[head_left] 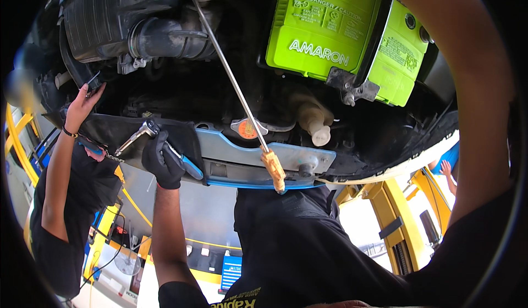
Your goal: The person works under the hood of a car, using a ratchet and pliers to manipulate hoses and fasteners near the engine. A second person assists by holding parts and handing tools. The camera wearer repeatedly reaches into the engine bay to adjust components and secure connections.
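In a black glove, my left hand (163, 162) is closed around a ratchet wrench (188, 166) with a blue and grey handle. A chrome extension (131, 141) points down-left from its head, above the car's front edge. My right arm (484, 88) rises along the right side; its hand is beyond the upper edge. A long metal rod with an amber, screwdriver-like handle (273, 170) slants across the engine bay. The handle lies over the light-blue front panel (242, 149), near the orange radiator cap (247, 128). Neither of my hands visibly touches it.
A bright green battery (324, 27) sits at the upper right under a black clamp. A white-capped reservoir neck (320, 134) stands below it. At left, a co-worker's bare hand (81, 108) reaches into the bay by a black air duct (165, 38). Yellow lift posts (379, 220) stand behind.
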